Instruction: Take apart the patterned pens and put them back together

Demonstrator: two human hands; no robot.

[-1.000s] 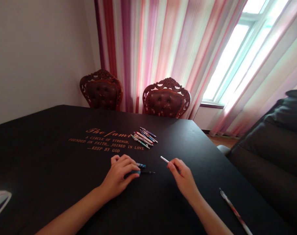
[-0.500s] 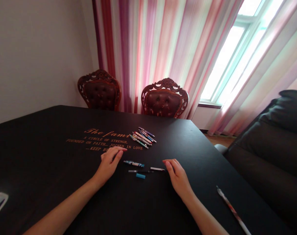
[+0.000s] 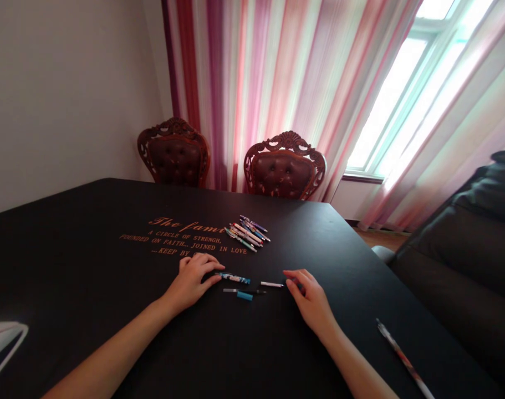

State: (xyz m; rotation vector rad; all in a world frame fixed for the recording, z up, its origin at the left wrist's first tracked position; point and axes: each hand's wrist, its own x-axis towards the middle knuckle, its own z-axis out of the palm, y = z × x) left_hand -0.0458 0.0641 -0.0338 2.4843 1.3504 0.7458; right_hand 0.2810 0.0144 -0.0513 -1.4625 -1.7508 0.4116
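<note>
My left hand (image 3: pixel 194 280) is open, thumb and fingers apart at the left end of a blue-and-white patterned pen barrel (image 3: pixel 234 278); whether they touch it I cannot tell. The barrel lies flat on the black table (image 3: pixel 219 354). Just below it are a dark pen refill (image 3: pixel 247 291) with a pale end and a short blue tube (image 3: pixel 244 296). My right hand (image 3: pixel 309 299) is also open, its thumb and index finger parted beside the right end of a small white pen part (image 3: pixel 271 284).
A pile of several pens (image 3: pixel 248 234) lies farther back. One more pen (image 3: pixel 402 354) rests near the table's right side, and a white-edged object (image 3: pixel 6 343) at the left edge. Two carved chairs (image 3: pixel 284 172) stand behind the table, a dark leather seat (image 3: pixel 455 266) to the right.
My left hand has come down and right to the patterned barrel's end, its fingers spreading. My right thumb and index finger have parted more. The view has shifted slightly.
</note>
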